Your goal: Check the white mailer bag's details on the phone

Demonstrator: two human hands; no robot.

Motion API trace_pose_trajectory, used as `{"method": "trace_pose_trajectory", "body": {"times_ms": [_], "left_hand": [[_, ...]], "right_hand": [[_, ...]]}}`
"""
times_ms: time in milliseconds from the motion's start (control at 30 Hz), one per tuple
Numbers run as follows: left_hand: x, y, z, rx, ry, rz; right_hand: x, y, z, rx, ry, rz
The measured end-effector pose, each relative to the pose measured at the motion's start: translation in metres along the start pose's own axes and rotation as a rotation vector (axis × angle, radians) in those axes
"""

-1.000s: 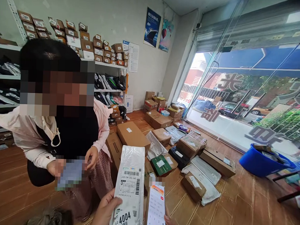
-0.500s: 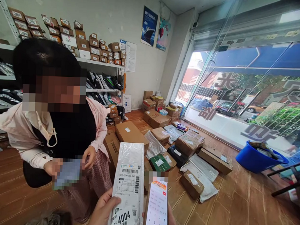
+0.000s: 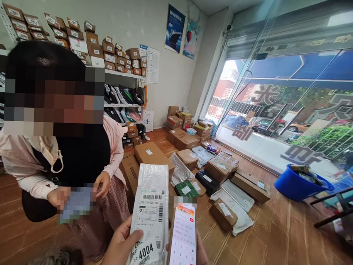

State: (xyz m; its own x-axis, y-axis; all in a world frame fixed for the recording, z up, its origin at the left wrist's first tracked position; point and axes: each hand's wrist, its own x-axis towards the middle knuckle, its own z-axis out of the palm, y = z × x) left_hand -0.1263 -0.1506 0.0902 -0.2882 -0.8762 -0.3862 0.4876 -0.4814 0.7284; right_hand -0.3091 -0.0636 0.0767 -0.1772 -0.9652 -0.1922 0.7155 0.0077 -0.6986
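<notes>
My left hand (image 3: 120, 246) grips a white plastic mailer bag (image 3: 150, 209) upright; its label shows a barcode and a sticker reading 4004. Beside it my right hand (image 3: 202, 257) holds a smartphone (image 3: 183, 239) with a lit keypad screen facing me. Only the edge of the right palm and fingers shows behind the phone. A person in a pink jacket (image 3: 27, 162) crouches close at my left, holding a blurred item (image 3: 77, 202) in both hands.
Cardboard boxes (image 3: 152, 155) and mailers (image 3: 240, 212) lie spread over the wooden floor (image 3: 277, 244) ahead. Shelves (image 3: 120, 74) stacked with small boxes line the left wall. A blue tub (image 3: 302, 185) sits by the glass shopfront (image 3: 295, 113) at right. A dark chair leg (image 3: 332, 217) stands at far right.
The mailer and the phone have risen slightly in view, and more of both hands shows. The view has shifted a little to the right. The crouching person has hardly moved.
</notes>
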Motion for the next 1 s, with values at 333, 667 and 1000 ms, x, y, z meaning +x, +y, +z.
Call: {"method": "trace_pose_trajectory", "body": {"times_ms": [333, 667, 1000], "left_hand": [[0.005, 0.003, 0.023, 0.400, -0.072, 0.153], [0.017, -0.019, 0.015, 0.378, -0.278, 0.127], [0.012, -0.023, 0.014, 0.230, -0.286, 0.040]], "right_hand": [[-0.008, -0.001, 0.027, -0.156, 0.054, -0.107], [-0.007, 0.011, 0.015, -0.098, 0.070, -0.094], [-0.011, 0.003, 0.018, -0.012, 0.060, 0.015]]}}
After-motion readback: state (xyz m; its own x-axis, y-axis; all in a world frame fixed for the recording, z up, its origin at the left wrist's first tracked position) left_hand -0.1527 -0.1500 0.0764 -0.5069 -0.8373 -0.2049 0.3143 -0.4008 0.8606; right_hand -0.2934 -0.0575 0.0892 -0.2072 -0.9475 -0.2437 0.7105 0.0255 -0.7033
